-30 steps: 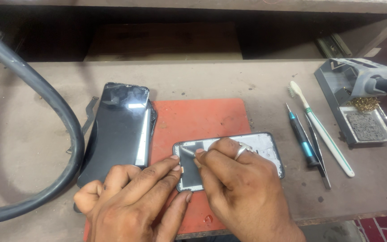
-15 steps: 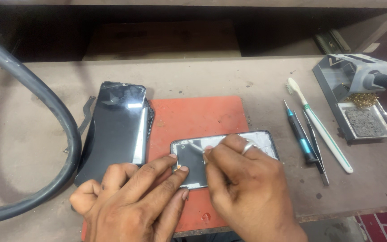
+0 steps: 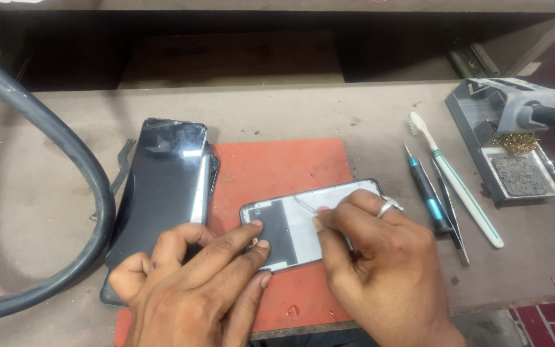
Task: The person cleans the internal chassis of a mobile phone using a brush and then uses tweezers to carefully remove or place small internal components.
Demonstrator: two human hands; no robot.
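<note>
An opened phone body (image 3: 290,225) with a black and white inner face lies tilted on a red mat (image 3: 277,167). My left hand (image 3: 187,289) presses two fingertips on its left end and holds it down. My right hand (image 3: 380,257), with a ring on one finger, covers its right half and pinches a thin pale pointed tool (image 3: 303,204) against its inner face. Just left of the mat, a black phone screen panel (image 3: 162,186) rests on another dark piece, partly under my left hand.
A thick grey hose (image 3: 65,148) curves across the bench's left side. To the right lie a blue-banded screwdriver (image 3: 426,189), tweezers (image 3: 451,212) and a white toothbrush (image 3: 457,186). A grey soldering-iron stand (image 3: 502,128) with brass wool and a sponge sits far right. The bench's front edge is close to my wrists.
My right fingertips have slid from the phone body's left end toward its middle. My left hand stays pressed on the left end. The view has shifted slightly.
</note>
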